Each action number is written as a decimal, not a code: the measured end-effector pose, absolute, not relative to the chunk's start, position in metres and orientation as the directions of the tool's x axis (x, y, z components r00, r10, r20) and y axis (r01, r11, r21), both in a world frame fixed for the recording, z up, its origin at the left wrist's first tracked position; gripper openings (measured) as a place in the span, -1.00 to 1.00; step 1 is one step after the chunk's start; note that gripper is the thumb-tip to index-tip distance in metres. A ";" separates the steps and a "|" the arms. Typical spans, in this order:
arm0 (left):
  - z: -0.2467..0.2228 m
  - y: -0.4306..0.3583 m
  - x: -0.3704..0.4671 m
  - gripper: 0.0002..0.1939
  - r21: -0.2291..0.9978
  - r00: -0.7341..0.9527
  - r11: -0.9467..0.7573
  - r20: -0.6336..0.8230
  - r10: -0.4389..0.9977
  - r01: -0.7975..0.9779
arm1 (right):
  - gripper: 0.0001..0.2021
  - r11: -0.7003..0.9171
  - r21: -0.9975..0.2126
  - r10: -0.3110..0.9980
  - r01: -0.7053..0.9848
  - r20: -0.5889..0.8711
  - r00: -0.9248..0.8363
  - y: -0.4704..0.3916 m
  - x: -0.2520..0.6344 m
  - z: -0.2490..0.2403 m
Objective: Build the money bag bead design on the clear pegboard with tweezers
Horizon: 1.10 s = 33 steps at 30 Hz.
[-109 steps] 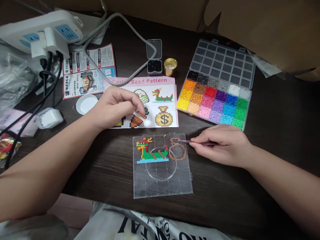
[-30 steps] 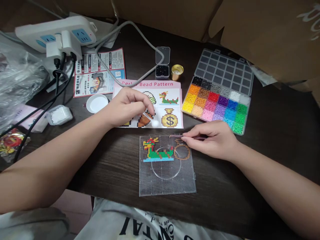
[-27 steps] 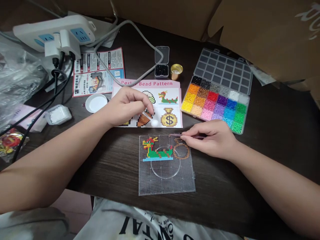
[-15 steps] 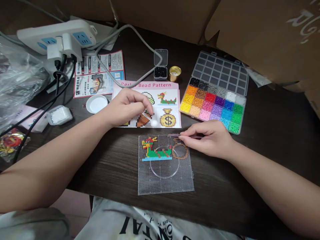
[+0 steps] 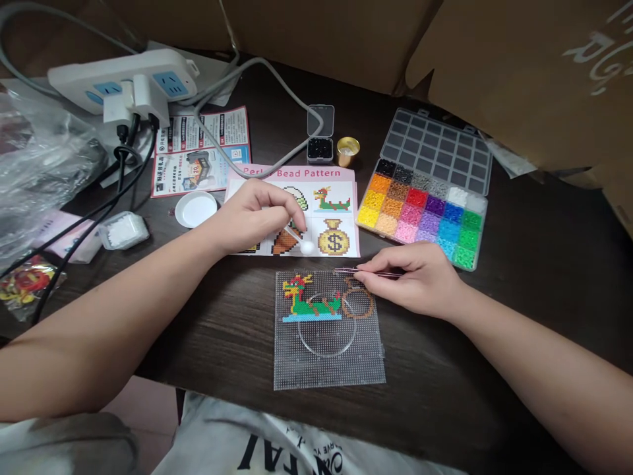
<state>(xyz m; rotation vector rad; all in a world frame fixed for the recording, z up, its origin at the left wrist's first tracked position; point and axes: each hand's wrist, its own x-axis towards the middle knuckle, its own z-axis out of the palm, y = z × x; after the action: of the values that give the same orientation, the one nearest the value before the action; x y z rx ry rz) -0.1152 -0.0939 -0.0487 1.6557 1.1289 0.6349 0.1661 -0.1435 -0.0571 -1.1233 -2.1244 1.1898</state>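
Note:
My right hand (image 5: pixel 413 272) is closed around thin metal tweezers (image 5: pixel 378 272). Their tips point left over the top edge of a clear pegboard (image 5: pixel 326 369); whether they pinch a bead is too small to tell. On the board are a green, red and yellow dragon boat of beads (image 5: pixel 316 305) and, to its right, a brown bead outline (image 5: pixel 357 313) of a pouch. Above the printed pattern sheet (image 5: pixel 352 191), my left hand (image 5: pixel 257 214) is closed on a thin white stick with a rounded white end (image 5: pixel 307 248). My left fingers hide part of the sheet.
At the right lies an open compartment box of coloured beads (image 5: pixel 420 211). Behind the sheet stand a small black-bead box (image 5: pixel 320 148) and a gold cup (image 5: pixel 347 152). To the left are a white lid (image 5: pixel 196 210), a white-bead container (image 5: pixel 123 231), a power strip (image 5: pixel 133 79) and cables.
The whole view has shifted slightly, with everything appearing a little lower. Both hands keep the same hold and nearly the same place over the table.

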 end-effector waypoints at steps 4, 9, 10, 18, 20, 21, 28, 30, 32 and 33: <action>-0.048 -0.094 -0.115 -0.71 0.941 0.441 -0.036 -0.125 0.889 0.338 | -0.93 0.296 -0.854 0.832 0.428 0.010 -0.555 -0.143 0.165 -0.056; -0.047 -0.095 -0.114 -0.71 0.941 0.441 -0.036 -0.124 0.889 0.337 | -0.93 0.307 -0.842 0.834 0.444 0.013 -0.552 -0.144 0.165 -0.056; -0.047 -0.095 -0.115 -0.71 0.941 0.440 -0.033 -0.126 0.889 0.336 | -0.94 0.306 -0.843 0.833 0.442 0.013 -0.553 -0.144 0.165 -0.057; -0.047 -0.095 -0.116 -0.70 0.940 0.450 -0.047 -0.118 0.885 0.339 | -0.93 0.297 -0.841 0.832 0.453 -0.005 -0.554 -0.144 0.166 -0.058; -0.047 -0.095 -0.116 -0.70 0.939 0.452 -0.060 -0.107 0.886 0.340 | -0.92 0.294 -0.836 0.835 0.463 -0.012 -0.551 -0.144 0.165 -0.057; -0.047 -0.095 -0.115 -0.71 0.938 0.453 -0.064 -0.104 0.886 0.339 | -0.92 0.294 -0.835 0.834 0.465 -0.014 -0.551 -0.144 0.165 -0.057; -0.045 -0.096 -0.114 -0.71 0.940 0.435 -0.036 -0.123 0.892 0.340 | -0.90 0.298 -0.848 0.847 0.438 0.023 -0.531 -0.145 0.167 -0.060; -0.043 -0.096 -0.114 -0.72 0.941 0.434 -0.018 -0.140 0.890 0.339 | -0.89 0.287 -0.853 0.855 0.435 0.023 -0.519 -0.145 0.168 -0.060; -0.043 -0.096 -0.114 -0.72 0.939 0.428 -0.007 -0.149 0.891 0.343 | -0.88 0.263 -0.865 0.854 0.426 0.003 -0.520 -0.145 0.169 -0.058; -0.043 -0.096 -0.115 -0.72 0.935 0.427 -0.006 -0.156 0.891 0.354 | -0.87 0.251 -0.872 0.852 0.420 -0.007 -0.524 -0.145 0.169 -0.057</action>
<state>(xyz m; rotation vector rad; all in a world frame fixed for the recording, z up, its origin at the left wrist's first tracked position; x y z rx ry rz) -0.1148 -0.0958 -0.0426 1.5831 1.1252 0.6106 0.1691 -0.1448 -0.0567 -1.1538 -2.0546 1.2099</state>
